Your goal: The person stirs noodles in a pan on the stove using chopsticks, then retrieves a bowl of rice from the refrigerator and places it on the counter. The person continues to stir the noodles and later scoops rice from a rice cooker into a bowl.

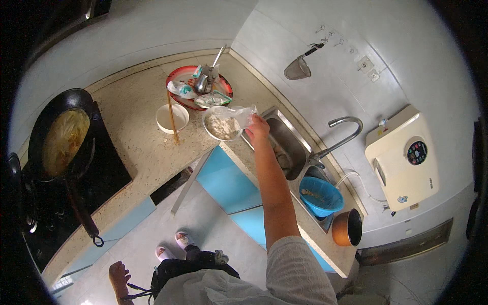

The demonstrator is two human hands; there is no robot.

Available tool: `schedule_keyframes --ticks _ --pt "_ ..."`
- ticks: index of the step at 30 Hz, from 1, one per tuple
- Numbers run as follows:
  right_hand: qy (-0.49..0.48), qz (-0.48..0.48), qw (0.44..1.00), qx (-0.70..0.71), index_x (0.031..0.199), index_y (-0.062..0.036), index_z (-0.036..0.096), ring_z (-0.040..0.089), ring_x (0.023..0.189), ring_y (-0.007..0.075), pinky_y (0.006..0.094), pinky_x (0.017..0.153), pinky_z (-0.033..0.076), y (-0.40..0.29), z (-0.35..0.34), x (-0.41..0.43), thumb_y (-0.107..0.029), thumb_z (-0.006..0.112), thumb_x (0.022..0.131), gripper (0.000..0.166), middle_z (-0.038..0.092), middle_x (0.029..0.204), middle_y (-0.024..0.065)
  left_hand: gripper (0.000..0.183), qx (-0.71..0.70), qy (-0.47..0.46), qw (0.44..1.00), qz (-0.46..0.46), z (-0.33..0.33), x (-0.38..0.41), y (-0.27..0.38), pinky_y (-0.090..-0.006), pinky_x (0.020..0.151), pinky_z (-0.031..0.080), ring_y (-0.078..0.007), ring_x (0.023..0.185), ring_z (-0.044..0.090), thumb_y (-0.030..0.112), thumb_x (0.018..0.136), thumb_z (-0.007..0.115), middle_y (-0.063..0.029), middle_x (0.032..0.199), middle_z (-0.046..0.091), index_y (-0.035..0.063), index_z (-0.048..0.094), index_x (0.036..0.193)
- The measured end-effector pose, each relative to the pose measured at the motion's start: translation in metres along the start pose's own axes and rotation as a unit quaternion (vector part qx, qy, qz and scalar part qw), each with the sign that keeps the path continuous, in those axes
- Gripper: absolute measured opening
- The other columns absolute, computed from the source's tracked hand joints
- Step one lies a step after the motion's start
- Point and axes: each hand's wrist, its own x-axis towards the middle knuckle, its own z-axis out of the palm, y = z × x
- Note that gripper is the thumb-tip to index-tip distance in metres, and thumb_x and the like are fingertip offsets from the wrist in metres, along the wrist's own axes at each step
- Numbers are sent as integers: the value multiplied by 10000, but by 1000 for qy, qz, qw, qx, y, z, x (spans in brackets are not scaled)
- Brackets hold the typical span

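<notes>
My right hand [259, 129] reaches out to the counter's inner corner. It grips a clear plastic bag [241, 114] that lies partly over a bowl [222, 138] of pale, crumbly food resembling flour. Left of that bowl stands a white bowl [162, 119] with a pair of wooden chopsticks [172, 119] across it. Behind both, a red-rimmed tray [176, 74] bears a steel pot with a handle sticking up [204, 81] and several plastic packets [212, 100]. My left hand [119, 276] hangs low by my side, holding nothing, its fingers loosely spread.
At left, a black wok [78, 97] with yellowish liquid sits on the black cooktop [110, 167], its handle jutting over the front edge. Right of my arm are a steel sink [293, 143], a faucet [352, 133], a blue basket [324, 202] and a copper-coloured pot [341, 228]. A strainer [298, 69] hangs on the wall.
</notes>
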Motion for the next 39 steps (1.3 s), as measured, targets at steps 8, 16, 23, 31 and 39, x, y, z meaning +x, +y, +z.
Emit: schedule_keyframes --ticks 8,16,23,31,39 --pt "-18 -13 998 50 991 -157 490 533 811 191 356 691 441 -38 2 -36 -320 516 800 252 551 955 21 250 -8 -22 999 27 -18 28 -20 -258 426 429 -159 548 522 161 748 555 -42 763 524 70 510 977" --pt "-71 -32 992 102 1008 -97 483 532 813 224 358 695 470 -78 -15 -64 -337 480 814 309 546 971 68 237 -31 -50 998 19 -20 41 -23 -236 398 448 -130 560 542 109 764 500 -63 789 545 40 500 990" --pt "-46 -13 988 148 961 -100 509 537 785 204 321 660 475 -88 -38 -69 -312 519 809 262 569 917 78 239 -34 -58 998 20 -4 46 -24 -240 393 443 -137 555 535 130 761 510 -55 773 536 38 497 981" --pt "-21 -3 983 181 836 -110 500 518 614 169 284 552 478 -68 -83 -36 -211 621 731 190 527 754 48 259 -75 -71 994 -30 26 34 -17 -274 423 432 -170 583 526 133 751 508 -56 776 524 50 488 995" --pt "74 -71 976 193 747 -86 500 503 551 169 282 466 450 -22 -191 70 -80 637 644 172 516 700 47 377 -26 -119 992 43 107 39 -19 -382 561 426 -275 730 496 271 777 484 -105 989 486 45 450 1077"
